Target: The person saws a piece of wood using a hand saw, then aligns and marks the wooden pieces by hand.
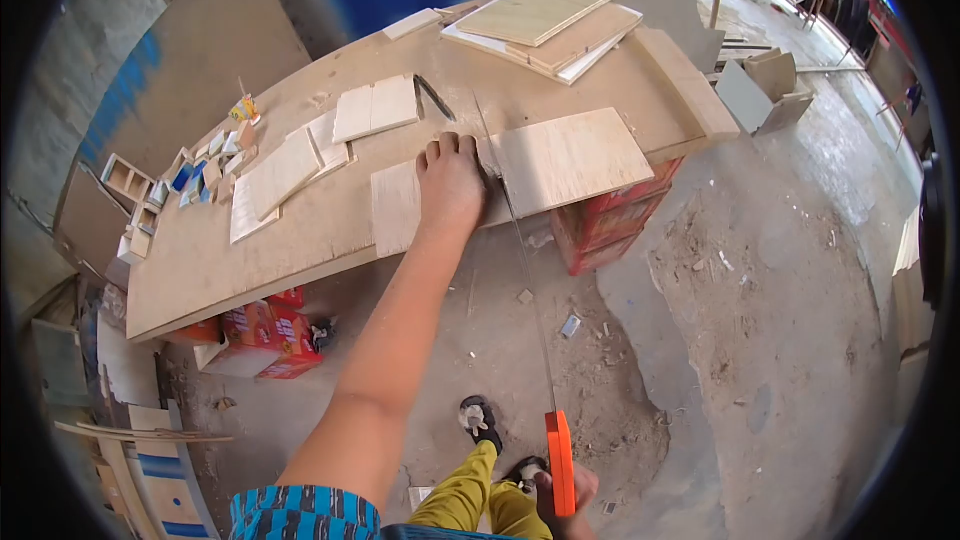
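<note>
Left hand [455, 185]: resting half-open on pale wood [395, 205], fingers bending
Right hand [583, 490]: gripping the orange saw handle [560, 455]
Blade [549, 370]: reaching up to the wood
Wood: lying on the desk [205, 270]

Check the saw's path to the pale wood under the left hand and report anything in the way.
Nothing visible: the thin blade runs through open air from the orange handle in the right hand up to the pale wood. The left hand lies close beside the blade, not across it.
</note>
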`<move>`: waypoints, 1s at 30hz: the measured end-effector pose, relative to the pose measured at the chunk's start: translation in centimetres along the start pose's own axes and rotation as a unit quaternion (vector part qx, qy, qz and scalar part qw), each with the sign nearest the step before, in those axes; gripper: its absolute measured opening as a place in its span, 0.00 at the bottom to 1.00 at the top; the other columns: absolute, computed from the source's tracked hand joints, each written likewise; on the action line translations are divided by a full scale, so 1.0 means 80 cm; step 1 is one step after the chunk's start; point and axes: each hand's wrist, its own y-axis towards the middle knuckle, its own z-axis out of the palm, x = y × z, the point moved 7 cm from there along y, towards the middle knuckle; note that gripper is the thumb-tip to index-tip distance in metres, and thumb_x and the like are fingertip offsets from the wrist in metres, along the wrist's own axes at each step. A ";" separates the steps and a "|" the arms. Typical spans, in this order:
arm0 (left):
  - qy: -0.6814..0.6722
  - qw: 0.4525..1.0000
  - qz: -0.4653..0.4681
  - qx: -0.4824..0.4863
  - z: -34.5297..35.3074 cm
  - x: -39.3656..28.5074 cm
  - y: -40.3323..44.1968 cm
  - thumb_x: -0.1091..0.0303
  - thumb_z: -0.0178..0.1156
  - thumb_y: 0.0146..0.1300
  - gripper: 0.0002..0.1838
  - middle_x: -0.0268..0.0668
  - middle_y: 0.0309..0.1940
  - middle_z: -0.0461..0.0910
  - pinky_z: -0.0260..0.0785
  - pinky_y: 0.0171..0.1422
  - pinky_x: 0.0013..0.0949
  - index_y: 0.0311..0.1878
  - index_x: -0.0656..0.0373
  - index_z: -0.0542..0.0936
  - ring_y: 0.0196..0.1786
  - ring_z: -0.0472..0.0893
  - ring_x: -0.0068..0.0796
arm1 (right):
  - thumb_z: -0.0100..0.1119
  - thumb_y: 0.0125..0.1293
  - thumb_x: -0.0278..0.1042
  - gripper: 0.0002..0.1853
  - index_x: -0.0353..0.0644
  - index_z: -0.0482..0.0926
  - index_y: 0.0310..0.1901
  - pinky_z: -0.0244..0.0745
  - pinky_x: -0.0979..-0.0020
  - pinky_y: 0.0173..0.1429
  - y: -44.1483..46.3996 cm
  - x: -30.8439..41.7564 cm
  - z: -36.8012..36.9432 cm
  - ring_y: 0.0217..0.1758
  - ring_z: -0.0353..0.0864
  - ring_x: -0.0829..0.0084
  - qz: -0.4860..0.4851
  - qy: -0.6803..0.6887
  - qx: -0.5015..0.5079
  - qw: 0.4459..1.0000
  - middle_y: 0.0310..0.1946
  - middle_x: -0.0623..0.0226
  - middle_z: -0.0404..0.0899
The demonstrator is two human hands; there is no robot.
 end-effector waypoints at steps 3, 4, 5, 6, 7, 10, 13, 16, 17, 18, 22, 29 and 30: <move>-0.007 1.000 -0.002 -0.005 0.002 -0.001 -0.002 0.73 0.54 0.52 0.14 0.47 0.43 0.73 0.60 0.58 0.49 0.43 0.63 0.76 0.52 0.72 0.46 | 0.63 0.57 0.47 0.21 0.40 0.69 0.18 0.58 0.64 0.19 -0.012 0.015 -0.031 0.13 0.66 0.60 -0.012 -0.059 -0.021 0.998 0.13 0.62 0.65; -0.013 1.000 -0.006 0.002 -0.004 -0.003 -0.001 0.73 0.54 0.52 0.14 0.47 0.43 0.73 0.60 0.58 0.49 0.43 0.63 0.77 0.51 0.72 0.46 | 0.65 0.54 0.44 0.19 0.40 0.69 0.18 0.57 0.64 0.19 0.003 0.033 -0.044 0.13 0.65 0.60 0.020 -0.095 0.015 0.995 0.12 0.62 0.64; -0.019 1.000 -0.009 0.009 -0.008 -0.005 0.000 0.73 0.54 0.52 0.13 0.47 0.43 0.73 0.60 0.58 0.49 0.42 0.64 0.77 0.51 0.72 0.46 | 0.66 0.53 0.44 0.19 0.40 0.69 0.18 0.56 0.65 0.19 0.014 0.044 -0.053 0.13 0.65 0.60 0.028 -0.092 0.018 0.995 0.12 0.62 0.64; -0.020 1.000 -0.012 0.009 -0.008 -0.005 0.000 0.73 0.54 0.52 0.13 0.47 0.43 0.73 0.60 0.58 0.49 0.42 0.64 0.77 0.51 0.71 0.47 | 0.66 0.52 0.43 0.19 0.40 0.69 0.18 0.56 0.65 0.19 0.024 0.053 -0.061 0.13 0.64 0.60 0.035 -0.088 0.021 0.995 0.12 0.62 0.64; -0.019 1.000 -0.015 0.009 -0.006 -0.004 0.000 0.73 0.54 0.52 0.13 0.47 0.42 0.73 0.60 0.58 0.50 0.42 0.64 0.77 0.51 0.71 0.47 | 0.67 0.51 0.43 0.19 0.40 0.69 0.18 0.55 0.65 0.19 0.032 0.062 -0.067 0.13 0.64 0.60 0.041 -0.083 0.024 0.995 0.12 0.62 0.64; -0.020 1.000 -0.020 0.010 -0.006 -0.005 0.001 0.74 0.53 0.52 0.13 0.47 0.43 0.73 0.59 0.59 0.51 0.43 0.64 0.77 0.51 0.71 0.47 | 0.68 0.51 0.42 0.20 0.39 0.68 0.18 0.55 0.66 0.20 0.045 0.079 -0.075 0.14 0.64 0.60 0.079 -0.076 0.058 0.992 0.12 0.62 0.63; -0.022 0.999 -0.026 0.012 -0.004 -0.004 0.001 0.73 0.52 0.53 0.14 0.47 0.44 0.73 0.59 0.60 0.51 0.43 0.64 0.77 0.53 0.71 0.48 | 0.68 0.51 0.37 0.18 0.39 0.68 0.18 0.58 0.66 0.21 0.058 0.102 -0.073 0.15 0.67 0.61 0.090 -0.054 0.086 0.991 0.13 0.62 0.65; -0.024 0.999 -0.034 0.021 0.000 -0.004 0.001 0.73 0.51 0.54 0.15 0.47 0.46 0.73 0.58 0.63 0.51 0.45 0.63 0.77 0.54 0.70 0.47 | 0.68 0.51 0.32 0.14 0.38 0.70 0.20 0.62 0.66 0.23 0.048 0.111 -0.052 0.16 0.69 0.60 0.062 -0.063 0.094 0.992 0.15 0.62 0.66; -0.024 0.999 -0.036 0.026 0.000 -0.003 0.001 0.73 0.51 0.54 0.15 0.46 0.46 0.73 0.57 0.63 0.51 0.45 0.63 0.77 0.55 0.70 0.47 | 0.67 0.52 0.31 0.11 0.39 0.72 0.22 0.65 0.66 0.23 0.045 0.109 -0.051 0.17 0.71 0.59 0.057 -0.063 0.096 0.992 0.16 0.61 0.68; -0.017 0.999 -0.034 0.031 0.003 -0.001 0.001 0.73 0.51 0.54 0.15 0.46 0.47 0.73 0.57 0.63 0.51 0.46 0.63 0.77 0.55 0.70 0.47 | 0.66 0.53 0.30 0.09 0.39 0.75 0.24 0.67 0.66 0.23 0.042 0.103 -0.049 0.17 0.73 0.59 0.052 -0.062 0.098 0.992 0.16 0.61 0.71; 0.003 0.998 -0.037 0.050 0.003 0.000 0.002 0.73 0.50 0.55 0.16 0.46 0.48 0.72 0.58 0.63 0.51 0.47 0.62 0.76 0.57 0.69 0.46 | 0.66 0.54 0.29 0.08 0.38 0.76 0.25 0.67 0.65 0.22 0.055 0.086 -0.065 0.17 0.73 0.58 0.133 -0.021 0.093 0.986 0.17 0.60 0.72; -0.003 0.998 -0.037 0.047 -0.001 -0.008 -0.002 0.72 0.49 0.56 0.15 0.47 0.48 0.72 0.57 0.63 0.51 0.47 0.63 0.76 0.56 0.70 0.47 | 0.65 0.54 0.30 0.13 0.38 0.70 0.21 0.62 0.65 0.21 0.042 0.103 -0.046 0.15 0.67 0.56 0.049 -0.029 0.081 0.995 0.14 0.60 0.65; -0.007 0.998 -0.034 0.043 -0.003 -0.009 -0.003 0.71 0.49 0.56 0.15 0.47 0.48 0.72 0.57 0.64 0.51 0.47 0.63 0.76 0.56 0.70 0.48 | 0.65 0.54 0.29 0.11 0.39 0.71 0.21 0.64 0.64 0.22 0.042 0.107 -0.039 0.17 0.69 0.55 0.056 -0.030 0.088 0.994 0.14 0.60 0.66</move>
